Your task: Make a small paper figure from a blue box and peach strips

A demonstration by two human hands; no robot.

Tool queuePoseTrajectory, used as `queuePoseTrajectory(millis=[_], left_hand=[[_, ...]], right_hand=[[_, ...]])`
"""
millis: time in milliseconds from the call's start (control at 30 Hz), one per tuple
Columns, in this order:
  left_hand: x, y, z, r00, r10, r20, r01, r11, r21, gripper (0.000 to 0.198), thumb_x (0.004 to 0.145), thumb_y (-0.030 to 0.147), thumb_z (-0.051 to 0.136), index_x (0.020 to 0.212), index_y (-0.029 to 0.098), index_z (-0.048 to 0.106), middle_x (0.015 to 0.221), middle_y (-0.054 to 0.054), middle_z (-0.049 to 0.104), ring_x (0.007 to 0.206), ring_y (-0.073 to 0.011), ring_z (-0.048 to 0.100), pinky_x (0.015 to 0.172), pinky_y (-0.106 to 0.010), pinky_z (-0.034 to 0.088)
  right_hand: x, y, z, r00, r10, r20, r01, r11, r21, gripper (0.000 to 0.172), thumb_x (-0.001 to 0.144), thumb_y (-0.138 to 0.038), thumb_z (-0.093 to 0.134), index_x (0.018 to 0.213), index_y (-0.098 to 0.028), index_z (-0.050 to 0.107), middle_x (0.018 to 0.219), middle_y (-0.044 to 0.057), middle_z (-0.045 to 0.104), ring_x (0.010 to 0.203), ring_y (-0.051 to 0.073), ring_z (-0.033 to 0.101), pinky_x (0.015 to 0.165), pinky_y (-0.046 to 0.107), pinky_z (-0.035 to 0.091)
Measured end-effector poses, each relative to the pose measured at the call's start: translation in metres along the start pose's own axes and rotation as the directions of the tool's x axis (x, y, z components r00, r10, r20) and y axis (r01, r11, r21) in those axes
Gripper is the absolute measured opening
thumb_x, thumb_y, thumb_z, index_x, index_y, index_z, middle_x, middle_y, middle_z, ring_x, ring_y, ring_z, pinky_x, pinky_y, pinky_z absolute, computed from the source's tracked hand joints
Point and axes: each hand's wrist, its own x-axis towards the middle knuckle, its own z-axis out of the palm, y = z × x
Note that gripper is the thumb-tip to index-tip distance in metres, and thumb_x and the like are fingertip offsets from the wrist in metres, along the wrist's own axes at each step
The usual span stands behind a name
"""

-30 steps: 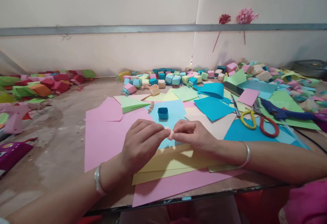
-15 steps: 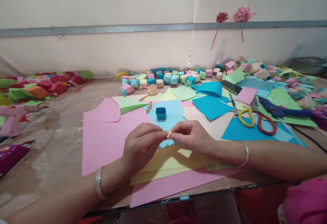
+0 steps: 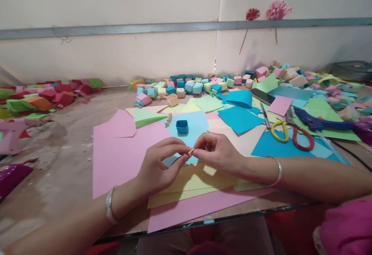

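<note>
Between my fingertips is a small peach paper piece (image 3: 191,152), mostly hidden by the fingers. My left hand (image 3: 164,164) pinches its left end with thumb and forefinger. My right hand (image 3: 219,153) grips the other end the same way. Both hands hover over stacked yellow paper sheets (image 3: 188,183) and a light blue sheet (image 3: 197,125). Just beyond them a small open dark blue paper box (image 3: 182,127) stands on the light blue sheet. To its left lies a short row of tiny peach paper bits (image 3: 168,120).
Small paper boxes (image 3: 188,87) line the wall, with red and green ones (image 3: 55,94) at left. Scissors with yellow and red handles (image 3: 302,138) and a blue glue gun (image 3: 322,123) lie right. A pink glue gun (image 3: 11,135) is at far left. Pink sheets (image 3: 122,162) cover the front.
My left thumb has dropped lower and away from the forefinger, and the peach piece has turned to show a longer edge. The view has shifted slightly; the dark blue box stays put.
</note>
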Motion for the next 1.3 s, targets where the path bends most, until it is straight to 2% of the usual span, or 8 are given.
queuePoseTrajectory(millis=[167, 367, 533, 733, 867, 967, 1133, 1300], left_hand=[[0.002, 0.002, 0.001, 0.979, -0.198, 0.050, 0.203, 0.974, -0.102, 0.009, 0.084, 0.019, 0.066, 0.077, 0.016, 0.072, 0.077, -0.005, 0.069, 0.071, -0.0144, 0.064, 0.065, -0.026, 0.051], [0.001, 0.000, 0.005, 0.971, -0.237, 0.024, 0.238, 0.971, -0.025, 0.013, 0.084, 0.018, 0.065, 0.072, 0.016, 0.068, 0.074, -0.003, 0.068, 0.071, -0.0135, 0.062, 0.067, -0.025, 0.048], [0.002, 0.000, 0.007, 0.958, -0.267, 0.101, 0.272, 0.961, -0.045, 0.016, 0.084, 0.019, 0.063, 0.069, 0.016, 0.066, 0.071, -0.001, 0.067, 0.069, -0.0128, 0.060, 0.066, -0.024, 0.046], [0.005, 0.001, 0.002, 0.905, -0.394, 0.158, 0.418, 0.892, -0.173, 0.026, 0.092, 0.029, 0.054, 0.076, 0.017, 0.069, 0.075, -0.002, 0.068, 0.069, -0.0122, 0.058, 0.065, -0.023, 0.046], [0.003, -0.004, 0.001, 0.930, -0.340, 0.139, 0.367, 0.876, -0.312, 0.018, 0.088, 0.025, 0.061, 0.104, 0.020, 0.069, 0.093, -0.003, 0.071, 0.079, -0.0134, 0.064, 0.070, -0.023, 0.052], [0.000, -0.007, 0.004, 0.938, -0.323, 0.126, 0.346, 0.842, -0.414, 0.022, 0.084, 0.021, 0.067, 0.107, 0.020, 0.067, 0.090, -0.003, 0.072, 0.080, -0.0138, 0.067, 0.073, -0.024, 0.055], [-0.001, -0.008, 0.008, 0.952, -0.299, 0.070, 0.303, 0.879, -0.369, 0.015, 0.082, 0.020, 0.070, 0.096, 0.016, 0.068, 0.083, -0.004, 0.072, 0.073, -0.0138, 0.068, 0.069, -0.025, 0.058], [-0.002, -0.012, 0.008, 0.989, -0.145, -0.014, 0.142, 0.982, -0.122, 0.011, 0.082, 0.020, 0.070, 0.092, 0.016, 0.069, 0.087, -0.005, 0.072, 0.074, -0.0124, 0.067, 0.066, -0.022, 0.055]], right_hand=[[0.000, 0.002, 0.002, 0.992, -0.124, -0.019, 0.121, 0.984, -0.134, 0.007, 0.077, -0.019, 0.067, 0.070, -0.018, 0.065, 0.063, -0.003, 0.062, 0.059, 0.008, 0.050, 0.055, 0.021, 0.039], [0.000, 0.005, 0.005, 0.975, -0.222, 0.022, 0.221, 0.946, -0.239, 0.013, 0.077, -0.019, 0.067, 0.065, -0.016, 0.061, 0.062, -0.004, 0.060, 0.058, 0.007, 0.048, 0.055, 0.020, 0.036], [0.000, 0.005, 0.005, 0.990, -0.114, 0.077, 0.125, 0.979, -0.158, 0.015, 0.075, -0.015, 0.064, 0.061, -0.016, 0.058, 0.058, -0.004, 0.057, 0.054, 0.006, 0.046, 0.051, 0.019, 0.035], [0.008, -0.003, -0.007, 0.986, 0.066, 0.152, -0.076, 0.995, 0.064, 0.020, 0.078, -0.030, 0.065, 0.066, -0.016, 0.060, 0.057, -0.004, 0.054, 0.052, 0.007, 0.041, 0.047, 0.021, 0.030], [0.014, -0.001, -0.013, 0.983, 0.120, 0.139, -0.147, 0.967, 0.206, 0.023, 0.075, -0.036, 0.071, 0.070, -0.016, 0.061, 0.065, -0.002, 0.057, 0.060, 0.009, 0.048, 0.054, 0.022, 0.036], [0.015, 0.002, -0.012, 0.978, 0.124, 0.165, -0.159, 0.962, 0.221, 0.023, 0.076, -0.038, 0.070, 0.073, -0.016, 0.061, 0.068, -0.001, 0.060, 0.063, 0.010, 0.052, 0.057, 0.023, 0.039], [0.011, 0.003, -0.010, 0.994, -0.040, 0.102, 0.043, 0.999, -0.026, 0.018, 0.084, -0.035, 0.061, 0.085, -0.018, 0.065, 0.082, 0.003, 0.069, 0.071, 0.012, 0.058, 0.063, 0.026, 0.044], [0.006, 0.003, -0.009, 0.967, -0.247, 0.067, 0.256, 0.922, -0.292, 0.016, 0.080, -0.032, 0.068, 0.089, -0.018, 0.066, 0.080, 0.001, 0.067, 0.072, 0.012, 0.057, 0.058, 0.024, 0.042]])
